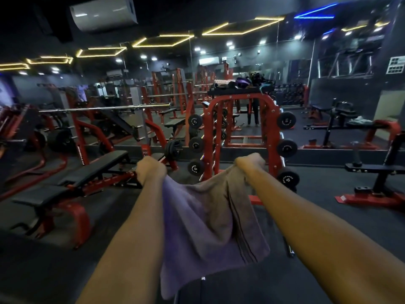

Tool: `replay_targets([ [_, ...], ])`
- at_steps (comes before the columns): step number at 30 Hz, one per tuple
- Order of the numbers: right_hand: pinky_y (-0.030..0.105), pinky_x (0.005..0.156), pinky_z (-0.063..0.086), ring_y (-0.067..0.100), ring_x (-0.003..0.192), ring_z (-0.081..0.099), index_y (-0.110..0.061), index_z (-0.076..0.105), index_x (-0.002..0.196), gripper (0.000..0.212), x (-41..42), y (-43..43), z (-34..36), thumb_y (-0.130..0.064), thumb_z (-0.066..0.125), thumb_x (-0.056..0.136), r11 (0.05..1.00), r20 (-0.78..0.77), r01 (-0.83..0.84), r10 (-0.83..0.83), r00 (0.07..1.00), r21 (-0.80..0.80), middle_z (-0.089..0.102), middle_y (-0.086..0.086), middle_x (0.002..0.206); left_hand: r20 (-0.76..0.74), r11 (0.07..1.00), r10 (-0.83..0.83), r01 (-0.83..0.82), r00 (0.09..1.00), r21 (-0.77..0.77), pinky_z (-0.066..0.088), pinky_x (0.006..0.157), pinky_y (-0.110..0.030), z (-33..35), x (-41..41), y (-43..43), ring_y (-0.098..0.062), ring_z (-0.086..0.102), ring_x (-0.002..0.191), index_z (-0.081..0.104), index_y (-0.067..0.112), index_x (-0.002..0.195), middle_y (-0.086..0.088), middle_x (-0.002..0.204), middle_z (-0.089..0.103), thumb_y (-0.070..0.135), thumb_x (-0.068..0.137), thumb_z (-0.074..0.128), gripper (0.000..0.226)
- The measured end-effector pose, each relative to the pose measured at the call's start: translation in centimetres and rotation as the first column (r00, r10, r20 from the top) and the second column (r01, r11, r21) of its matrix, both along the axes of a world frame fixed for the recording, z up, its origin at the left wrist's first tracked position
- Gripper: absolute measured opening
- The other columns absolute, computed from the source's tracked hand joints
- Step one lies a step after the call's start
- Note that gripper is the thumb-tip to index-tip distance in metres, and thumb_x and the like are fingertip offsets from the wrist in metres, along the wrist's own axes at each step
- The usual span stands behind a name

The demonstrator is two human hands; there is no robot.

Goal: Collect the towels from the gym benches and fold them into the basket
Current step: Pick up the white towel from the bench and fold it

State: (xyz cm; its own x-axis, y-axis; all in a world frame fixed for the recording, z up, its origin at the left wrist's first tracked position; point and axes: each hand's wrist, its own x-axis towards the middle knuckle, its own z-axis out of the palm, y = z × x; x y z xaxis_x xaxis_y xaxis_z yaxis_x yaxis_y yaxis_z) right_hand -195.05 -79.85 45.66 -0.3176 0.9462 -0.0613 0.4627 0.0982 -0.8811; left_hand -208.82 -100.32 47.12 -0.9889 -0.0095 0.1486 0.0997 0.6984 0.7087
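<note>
Towel, purple-grey with thin dark stripes near one side, is up in the air in front of the person, stretched between both hands. Left hand grips one top corner, fingers curled round the cloth. Right hand grips the other top corner the same way, cloth bunched in the fist. Hands are apart and about level, both arms held out straight. The towel sags between the forearms and hangs in loose folds. Its lower edge reaches a dark pad at the bottom of the view; cannot tell if they touch. Left of the arms a black-and-red bench stands on the dark floor. Straight ahead past the hands is a red dumbbell rack with black dumbbells along its sides and bags piled on top. Mirror wall is behind the rack. Barbell rests on red uprights at back left. Second black-and-red bench is at right, well apart from the towel.
</note>
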Motion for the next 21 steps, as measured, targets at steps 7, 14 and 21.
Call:
replay_targets([
  [7,0.037,0.072,0.061,0.02,0.075,0.069,-0.006,0.07,0.086,0.024,-3.5,-3.8,-1.2,-0.03,0.071,0.085,0.835,-0.074,-0.517,0.537,0.84,0.189,0.071,0.009,0.081,-0.031,0.849,-0.528,0.526,0.849,-0.057,0.052,0.057,-0.027,1.6,2.9,4.1,-0.027,0.067,0.068,0.067,0.005,0.085,-0.013,0.082,0.068,0.027,0.09,0.06,0.024],
  [14,0.035,0.078,0.06,0.023,0.089,0.071,-0.01,0.068,0.098,0.028,-2.3,-3.2,-1.4,-0.023,0.08,0.075,0.658,-0.112,-0.725,0.751,0.651,0.2,0.073,0.012,0.094,0.122,0.555,-0.831,0.801,0.543,0.224,0.047,0.044,-0.026,2.4,2.5,3.1,-0.027,0.062,0.051,0.062,0.005,0.074,-0.02,0.069,0.063,-0.005,0.087,0.038,0.029],
  [21,0.036,0.082,0.054,0.02,0.085,0.065,-0.01,0.07,0.088,0.014,-1.4,-3.2,-0.1,-0.002,0.059,0.085,0.536,-0.12,-0.797,0.843,0.525,0.278,0.069,0.013,0.09,0.024,0.47,-0.882,0.881,0.471,-0.046,0.048,0.092,-0.042,0.7,-0.1,1.1,-0.02,0.05,0.108,0.039,0.034,0.123,-0.001,0.118,0.048,0.02,0.077,0.067,0.056],
])
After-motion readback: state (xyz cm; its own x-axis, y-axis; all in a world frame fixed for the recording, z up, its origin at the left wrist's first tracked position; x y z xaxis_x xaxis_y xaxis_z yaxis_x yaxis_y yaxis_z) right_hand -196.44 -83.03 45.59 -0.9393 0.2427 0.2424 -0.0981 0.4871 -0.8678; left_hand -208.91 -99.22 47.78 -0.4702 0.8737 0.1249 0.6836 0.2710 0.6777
